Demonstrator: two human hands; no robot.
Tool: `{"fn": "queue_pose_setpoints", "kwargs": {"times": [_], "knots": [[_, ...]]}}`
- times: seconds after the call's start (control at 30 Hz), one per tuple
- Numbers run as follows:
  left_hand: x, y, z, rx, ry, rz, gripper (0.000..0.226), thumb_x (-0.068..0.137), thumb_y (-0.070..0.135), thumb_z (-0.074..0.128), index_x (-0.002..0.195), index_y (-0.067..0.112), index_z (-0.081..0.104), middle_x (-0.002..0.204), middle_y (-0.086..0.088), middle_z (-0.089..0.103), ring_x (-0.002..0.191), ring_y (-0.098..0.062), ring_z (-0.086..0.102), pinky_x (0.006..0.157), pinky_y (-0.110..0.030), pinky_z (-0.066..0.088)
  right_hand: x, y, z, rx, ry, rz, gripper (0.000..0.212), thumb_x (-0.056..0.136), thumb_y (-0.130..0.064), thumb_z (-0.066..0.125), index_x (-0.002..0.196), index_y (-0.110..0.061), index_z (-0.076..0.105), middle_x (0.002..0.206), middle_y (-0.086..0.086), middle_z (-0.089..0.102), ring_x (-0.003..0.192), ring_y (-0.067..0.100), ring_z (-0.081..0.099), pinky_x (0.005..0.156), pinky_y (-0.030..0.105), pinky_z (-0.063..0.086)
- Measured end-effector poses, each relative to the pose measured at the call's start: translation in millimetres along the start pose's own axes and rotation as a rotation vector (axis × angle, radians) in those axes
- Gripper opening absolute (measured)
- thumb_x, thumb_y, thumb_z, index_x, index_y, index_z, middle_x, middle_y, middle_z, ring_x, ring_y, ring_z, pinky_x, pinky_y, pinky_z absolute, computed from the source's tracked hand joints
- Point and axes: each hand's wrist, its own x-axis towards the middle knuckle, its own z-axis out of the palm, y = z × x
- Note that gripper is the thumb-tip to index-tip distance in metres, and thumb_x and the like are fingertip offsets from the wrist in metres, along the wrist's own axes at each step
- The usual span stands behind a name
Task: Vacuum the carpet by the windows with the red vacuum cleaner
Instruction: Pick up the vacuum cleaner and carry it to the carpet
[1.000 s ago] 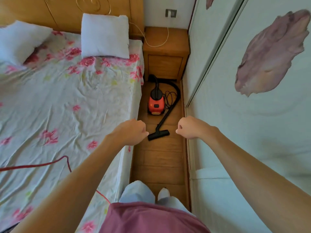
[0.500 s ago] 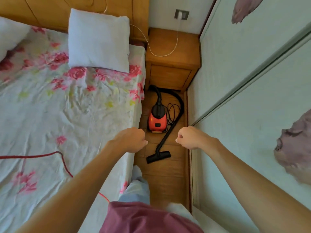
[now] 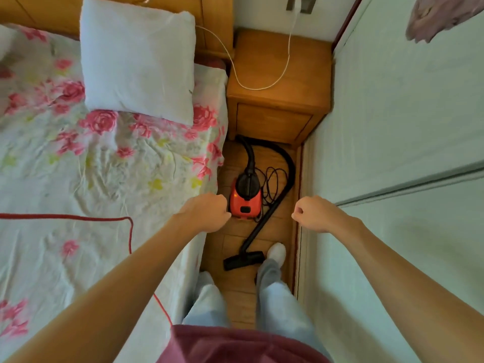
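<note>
- By my reading the job has barely begun. The red vacuum cleaner (image 3: 245,203) sits untouched on the wooden floor (image 3: 243,297), in the narrow aisle between the bed (image 3: 104,166) and the wardrobe door (image 3: 392,127), just in front of the nightstand (image 3: 277,82).
- Both hands are curled into fists with nothing in them. The left hand (image 3: 204,213) hovers over the bed's edge, just beside the red body from my viewpoint. The right hand (image 3: 317,214) hangs over the wardrobe side of the aisle.
- The black hose (image 3: 285,163) loops from the body toward the nightstand and round into the wand (image 3: 262,224). The wand slants down to the floor nozzle (image 3: 243,260), which lies just beside the person's white shoe (image 3: 276,251).
- The power cord (image 3: 272,182) lies in a loose coil between body and wand. I cannot see its plug.
- Nearly everything is left to do: grab the machine, carry it to the windows, plug it in and run the nozzle over the carpet. I see neither carpet nor window from here.
- Around it are a white pillow (image 3: 138,64) on the floral sheet and a red cord (image 3: 104,218) trailing across the bed and off its edge. A white charger cable (image 3: 262,87) runs from the wall socket (image 3: 301,3) over the nightstand.
- In the way: the aisle is tight and the wand and nozzle lie across it at the feet. I'd watch for a trip there, and for the loose coil snagging when the body is lifted.
</note>
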Motion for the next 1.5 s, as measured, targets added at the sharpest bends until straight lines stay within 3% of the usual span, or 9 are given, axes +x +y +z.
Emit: {"fn": "queue_pose_setpoints", "kwargs": {"times": [0.13, 0.23, 0.37, 0.6, 0.8, 0.97, 1.17, 1.33, 1.5], "knots": [[41.9, 15.1, -16.3, -0.073, 0.033, -0.080, 0.028, 0.104, 0.030, 0.038, 0.086, 0.014, 0.052, 0.084, -0.004, 0.055, 0.078, -0.020, 0.056, 0.073, -0.032, 0.049, 53.4, 20.6, -29.9, 0.002, -0.047, -0.026, 0.029, 0.095, -0.022, 0.047, 0.069, -0.011, 0.049, 0.072, 0.016, 0.061, 0.066, 0.031, 0.059, 0.062, 0.039, 0.047], [71.3, 17.6, -17.5, -0.115, 0.021, -0.129, 0.030, 0.104, 0.030, 0.039, 0.096, 0.010, 0.060, 0.088, -0.004, 0.057, 0.081, -0.021, 0.056, 0.073, -0.032, 0.048, 92.2, 32.5, -44.5, 0.049, -0.065, -0.028, 0.033, 0.096, -0.022, 0.046, 0.080, 0.001, 0.062, 0.088, 0.020, 0.071, 0.083, 0.035, 0.068, 0.077, 0.047, 0.055], [121.6, 13.4, -4.6, -0.097, -0.033, -0.149, 0.031, 0.103, 0.030, 0.040, 0.107, 0.010, 0.064, 0.102, -0.007, 0.064, 0.093, -0.023, 0.062, 0.078, -0.034, 0.050, 143.1, 47.4, -31.8, 0.117, -0.080, -0.032, 0.032, 0.097, -0.022, 0.046, 0.090, 0.001, 0.066, 0.088, 0.019, 0.072, 0.084, 0.034, 0.069, 0.079, 0.050, 0.058], [229.4, -24.2, 46.0, -0.043, -0.089, -0.132, 0.025, 0.102, 0.029, 0.041, 0.103, 0.017, 0.062, 0.102, -0.003, 0.066, 0.094, -0.022, 0.065, 0.080, -0.034, 0.053, 242.0, 82.3, 56.0, 0.116, -0.083, 0.069, 0.023, 0.098, -0.023, 0.044, 0.081, -0.023, 0.060, 0.082, -0.003, 0.065, 0.078, 0.016, 0.061, 0.062, 0.028, 0.045], [321.7, -25.6, 112.3, -0.255, 0.058, -0.136, 0.019, 0.100, 0.022, 0.043, 0.096, 0.015, 0.060, 0.082, 0.004, 0.059, 0.075, -0.019, 0.060, 0.063, -0.031, 0.042, 332.1, 102.8, 129.3, 0.393, -0.106, 0.199, 0.012, 0.097, -0.029, 0.054, 0.105, -0.027, 0.062, 0.103, -0.006, 0.067, 0.100, 0.014, 0.063, 0.085, 0.028, 0.048], [395.8, -23.8, 197.4, -0.286, 0.038, -0.020, 0.025, 0.100, 0.023, 0.044, 0.122, 0.022, 0.057, 0.113, 0.005, 0.061, 0.093, -0.014, 0.063, 0.074, -0.026, 0.048, 412.2, 127.1, 203.7, 0.604, -0.104, 0.271, 0.042, 0.096, -0.027, 0.059, 0.135, -0.015, 0.048, 0.105, -0.006, 0.059, 0.096, 0.010, 0.054, 0.079, 0.023, 0.042], [471.8, -29.1, 276.5, -0.415, 0.007, -0.072, 0.027, 0.098, 0.019, 0.049, 0.121, 0.021, 0.062, 0.120, 0.005, 0.064, 0.105, -0.015, 0.063, 0.091, -0.035, 0.051, 514.3, 148.1, 267.9, 0.880, 0.049, 0.380, 0.054, 0.095, -0.029, 0.061, 0.143, -0.013, 0.044, 0.130, 0.003, 0.059, 0.112, 0.019, 0.057, 0.092, 0.025, 0.039], [526.7, -19.4, 327.5, -0.458, 0.021, -0.045, 0.025, 0.095, 0.018, 0.049, 0.117, 0.024, 0.059, 0.112, 0.006, 0.066, 0.099, -0.010, 0.062, 0.076, -0.020, 0.044, 597.8, 156.4, 293.5, 1.088, 0.111, 0.385, 0.069, 0.090, -0.057, 0.058, 0.146, -0.018, 0.043, 0.141, 0.001, 0.053, 0.128, 0.021, 0.050, 0.108, 0.038, 0.041], [561.5, 3.9, 345.0, -0.567, 0.049, 0.013, 0.047, 0.099, 0.023, 0.048, 0.146, 0.026, 0.041, 0.142, 0.009, 0.049, 0.125, -0.008, 0.049, 0.096, -0.016, 0.035, 655.1, 164.7, 317.0, 1.124, 0.070, 0.357, 0.068, 0.091, -0.053, 0.057, 0.148, -0.019, 0.041, 0.139, 0.002, 0.054, 0.125, 0.022, 0.052, 0.106, 0.036, 0.043]]}}
